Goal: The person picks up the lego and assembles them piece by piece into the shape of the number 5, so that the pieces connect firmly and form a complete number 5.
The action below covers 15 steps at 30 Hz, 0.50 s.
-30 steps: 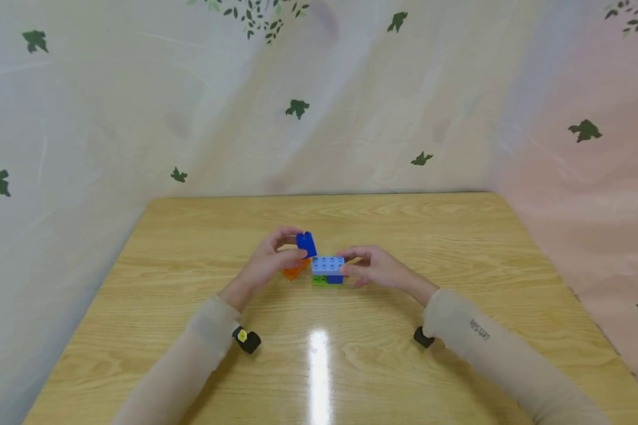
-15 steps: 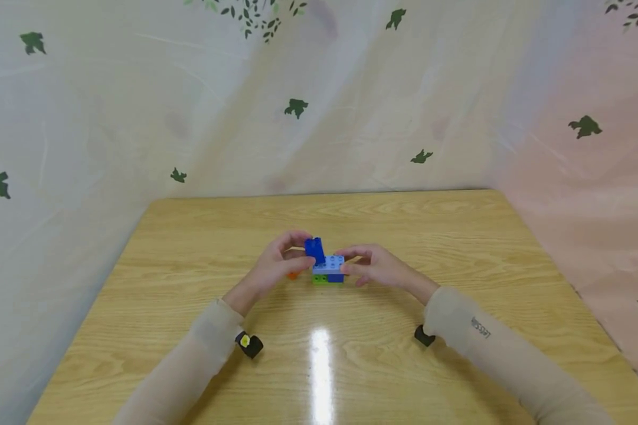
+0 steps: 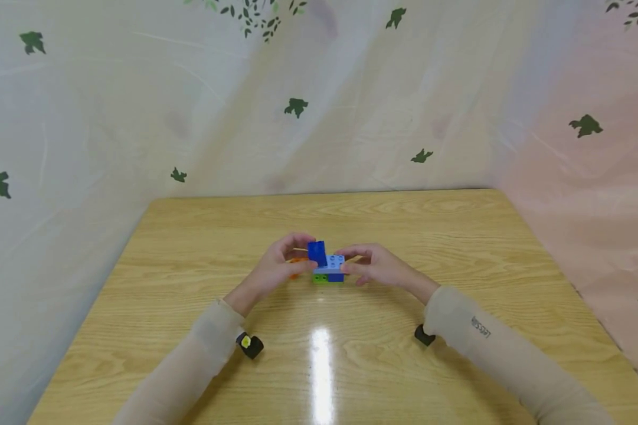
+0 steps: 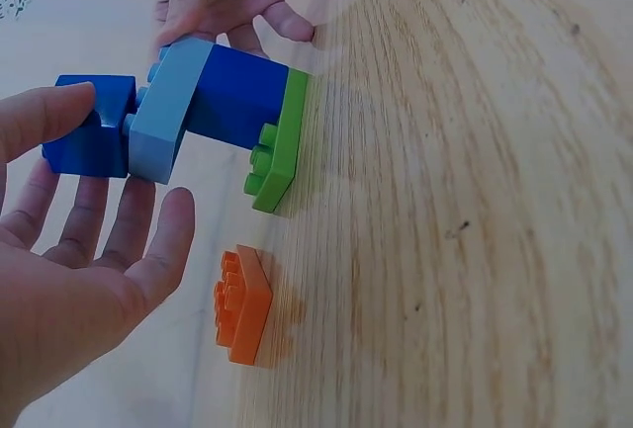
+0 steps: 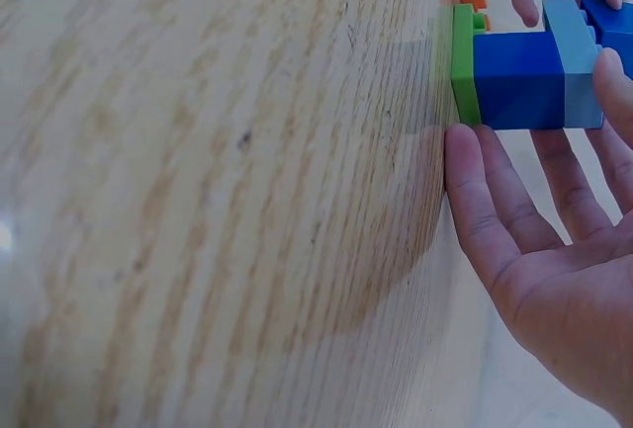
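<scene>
In the head view my left hand (image 3: 276, 265) pinches a dark blue toy brick (image 3: 317, 254) between thumb and fingers. It sits over the left end of a light blue brick (image 3: 336, 262), at the studs and slightly tilted. The left wrist view shows a sloped or curved face on that pinched brick (image 4: 99, 151). Below the light blue brick are another dark blue brick (image 4: 237, 97) and a flat green brick (image 4: 287, 151) on the table. My right hand (image 3: 377, 265) holds the stack's right end, thumb on the light blue brick, other fingers behind and beside it.
An orange flat brick (image 4: 249, 309) lies on the wooden table (image 3: 319, 319), left of the stack and partly behind my left hand in the head view. A pale cloth (image 3: 350, 147) with printed green leaves hangs behind the table.
My left hand has moved right and slightly down, bringing the dark blue brick from beside the stack onto the light blue brick's left end. The right hand has stayed almost still.
</scene>
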Tool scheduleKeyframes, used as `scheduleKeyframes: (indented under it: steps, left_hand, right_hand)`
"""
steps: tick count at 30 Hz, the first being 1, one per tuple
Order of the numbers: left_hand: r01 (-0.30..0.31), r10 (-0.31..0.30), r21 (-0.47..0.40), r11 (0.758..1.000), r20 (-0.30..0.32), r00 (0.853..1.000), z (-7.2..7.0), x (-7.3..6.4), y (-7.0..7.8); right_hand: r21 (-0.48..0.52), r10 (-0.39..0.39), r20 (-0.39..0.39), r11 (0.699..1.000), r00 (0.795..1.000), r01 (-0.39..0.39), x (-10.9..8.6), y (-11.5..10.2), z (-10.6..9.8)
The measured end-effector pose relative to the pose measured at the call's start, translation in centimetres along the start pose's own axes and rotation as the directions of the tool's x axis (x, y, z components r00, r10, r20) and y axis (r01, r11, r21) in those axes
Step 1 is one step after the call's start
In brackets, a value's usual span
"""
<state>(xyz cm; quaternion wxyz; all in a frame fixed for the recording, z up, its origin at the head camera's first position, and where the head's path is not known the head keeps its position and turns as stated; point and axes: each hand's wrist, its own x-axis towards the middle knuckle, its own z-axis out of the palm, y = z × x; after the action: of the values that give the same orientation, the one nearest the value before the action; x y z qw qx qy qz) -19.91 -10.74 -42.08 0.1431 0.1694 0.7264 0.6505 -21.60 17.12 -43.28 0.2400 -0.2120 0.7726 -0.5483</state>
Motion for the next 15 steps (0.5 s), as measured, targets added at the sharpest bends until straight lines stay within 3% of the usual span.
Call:
scheduleKeyframes:
  steps: [15]
  left_hand:
    - [0.003, -0.003, 0.018, 1.000, 0.018, 1.000, 0.14, 0.05, 0.09]
  right_hand:
    - [0.005, -0.003, 0.006, 1.000, 1.000, 0.003, -0.15, -0.18, -0.02]
